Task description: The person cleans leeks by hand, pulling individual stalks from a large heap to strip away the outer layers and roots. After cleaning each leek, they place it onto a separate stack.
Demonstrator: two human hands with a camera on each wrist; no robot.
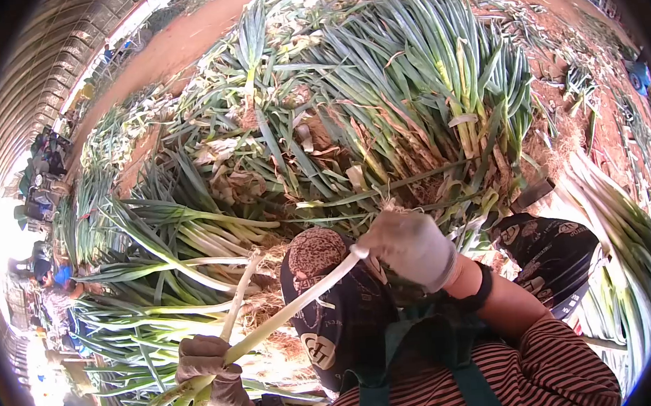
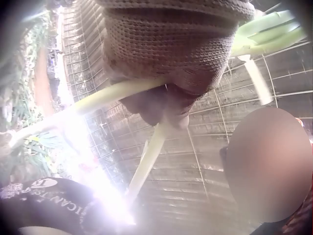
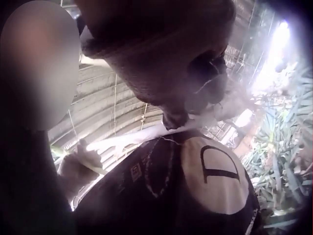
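Note:
Wearing a dirty knit glove, my left hand [image 1: 209,369] grips two green onions near their leaves, low at the left in the head view. One long white green onion [image 1: 295,314] slants up across the lap to my right hand. That gloved right hand [image 1: 411,246] pinches its root end, with roots sticking out above the fingers. A second green onion [image 1: 241,295] points upward from the left fist, root end free. In the left wrist view both pale stalks [image 2: 117,91] come out of the curled glove. Dark shadow covers much of the right glove [image 3: 166,54] in the right wrist view.
Untrimmed green onions [image 1: 184,235] lie at the left. A large leafy heap [image 1: 437,67] spreads ahead, over loose leaf scraps. Cleaned white-stemmed onions [image 1: 615,235] are stacked at the right. Patterned trouser knees [image 1: 319,271] sit between the hands. Other people work at far left.

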